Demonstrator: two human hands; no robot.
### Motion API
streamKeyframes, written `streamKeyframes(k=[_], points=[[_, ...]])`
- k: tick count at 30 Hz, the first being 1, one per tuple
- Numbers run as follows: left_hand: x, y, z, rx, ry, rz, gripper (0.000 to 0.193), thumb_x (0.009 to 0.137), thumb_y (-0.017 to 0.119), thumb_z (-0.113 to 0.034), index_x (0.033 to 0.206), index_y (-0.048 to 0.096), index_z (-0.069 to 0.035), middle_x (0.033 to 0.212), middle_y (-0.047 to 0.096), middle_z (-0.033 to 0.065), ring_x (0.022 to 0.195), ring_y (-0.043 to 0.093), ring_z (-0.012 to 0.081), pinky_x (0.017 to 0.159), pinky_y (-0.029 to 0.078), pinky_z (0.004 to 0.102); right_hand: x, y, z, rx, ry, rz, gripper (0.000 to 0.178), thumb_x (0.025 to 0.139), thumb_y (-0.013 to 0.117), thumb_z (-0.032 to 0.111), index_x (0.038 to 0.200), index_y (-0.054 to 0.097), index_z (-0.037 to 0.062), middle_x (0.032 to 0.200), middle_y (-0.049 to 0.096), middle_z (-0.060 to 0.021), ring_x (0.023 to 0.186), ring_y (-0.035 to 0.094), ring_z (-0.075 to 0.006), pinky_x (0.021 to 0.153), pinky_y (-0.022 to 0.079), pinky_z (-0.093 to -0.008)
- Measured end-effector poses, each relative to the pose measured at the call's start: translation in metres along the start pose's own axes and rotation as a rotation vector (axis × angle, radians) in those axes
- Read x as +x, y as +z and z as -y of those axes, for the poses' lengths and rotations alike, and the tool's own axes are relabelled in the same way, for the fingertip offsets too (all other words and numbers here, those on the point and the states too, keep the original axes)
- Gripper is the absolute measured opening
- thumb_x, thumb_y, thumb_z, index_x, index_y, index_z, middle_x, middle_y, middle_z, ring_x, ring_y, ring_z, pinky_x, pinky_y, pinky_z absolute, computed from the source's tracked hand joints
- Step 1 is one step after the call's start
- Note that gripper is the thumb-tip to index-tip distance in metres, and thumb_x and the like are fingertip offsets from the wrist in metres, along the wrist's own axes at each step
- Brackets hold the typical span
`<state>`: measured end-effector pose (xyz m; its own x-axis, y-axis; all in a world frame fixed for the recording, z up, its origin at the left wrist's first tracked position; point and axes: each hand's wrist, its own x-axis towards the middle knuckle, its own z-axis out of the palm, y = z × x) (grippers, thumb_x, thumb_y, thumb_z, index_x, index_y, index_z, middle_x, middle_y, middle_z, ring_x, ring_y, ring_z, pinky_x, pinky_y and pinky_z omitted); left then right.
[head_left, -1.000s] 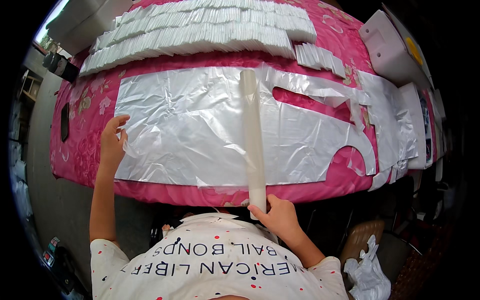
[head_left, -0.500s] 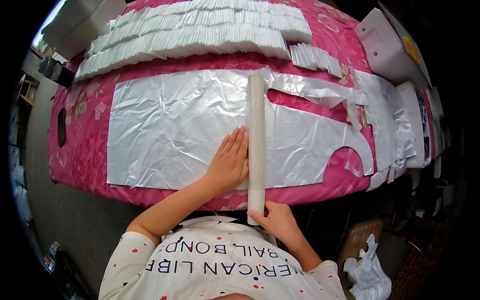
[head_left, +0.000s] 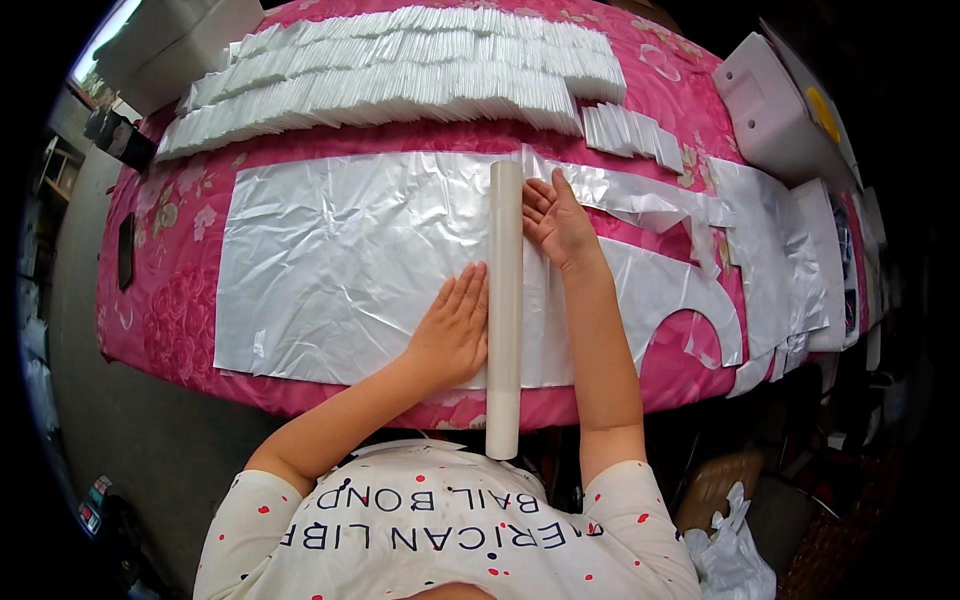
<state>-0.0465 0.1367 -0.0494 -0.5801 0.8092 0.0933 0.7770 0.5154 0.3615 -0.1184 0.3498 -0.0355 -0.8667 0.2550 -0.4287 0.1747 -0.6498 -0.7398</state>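
Head view: my left hand (head_left: 452,330) and right hand (head_left: 557,222) lie flat and spread against the white roll (head_left: 504,310) across the silvery sheet (head_left: 330,260); most sheet looks unrolled.

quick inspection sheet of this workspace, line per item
surface: table under a pink floral cloth
job's things: long white tube lying across a silvery plastic sheet, its near end past the table edge
clutter: rows of white folded packets at the far side; cut sheet scraps on the right
grippers: left hand flat on the sheet against the tube; right hand flat on the tube's other side
cables: nothing seen
surroundings: grey floor, white boxes
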Motion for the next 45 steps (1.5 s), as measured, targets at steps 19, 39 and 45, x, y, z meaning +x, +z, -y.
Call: streamKeyframes(k=[19, 39, 45], points=[[-0.002, 0.014, 0.007, 0.052, 0.072, -0.095, 0.063, 0.085, 0.042, -0.022, 0.136, 0.025, 0.010, 0.145, 0.020, 0.0257, 0.137, 0.017, 0.0366, 0.111, 0.015, 0.0458, -0.059, 0.204, -0.184, -1.393, -0.683, 0.731, 0.060, 0.091, 0.047, 0.035, 0.134, 0.034, -0.0053, 0.139, 0.034, -0.0248, 0.133, 0.025, -0.0372, 0.108, 0.024, -0.0394], [0.123, -0.043, 0.062, -2.072, -0.798, -0.374, 0.057, 0.096, 0.037, -0.034, 0.128, 0.032, 0.013, 0.130, 0.040, 0.0225, 0.125, 0.039, 0.0284, 0.108, 0.030, 0.0378, -0.130, -0.040, -0.019, -1.555, -0.824, 0.584, 0.058, 0.089, 0.047, 0.042, 0.133, 0.042, 0.0037, 0.141, 0.035, -0.0155, 0.132, 0.031, -0.0337, 0.107, 0.027, -0.0422], [0.062, -0.083, 0.066, -1.536, -0.501, -0.520, 0.041, 0.097, 0.038, -0.024, 0.127, 0.040, 0.004, 0.130, 0.046, 0.0163, 0.121, 0.044, 0.0239, 0.102, 0.035, 0.0343, -0.111, -0.001, -0.037, -1.693, -0.878, 0.765, 0.065, 0.087, 0.043, 0.051, 0.137, 0.038, 0.0096, 0.144, 0.032, -0.0098, 0.137, 0.019, -0.0321, 0.110, 0.016, -0.0458]])
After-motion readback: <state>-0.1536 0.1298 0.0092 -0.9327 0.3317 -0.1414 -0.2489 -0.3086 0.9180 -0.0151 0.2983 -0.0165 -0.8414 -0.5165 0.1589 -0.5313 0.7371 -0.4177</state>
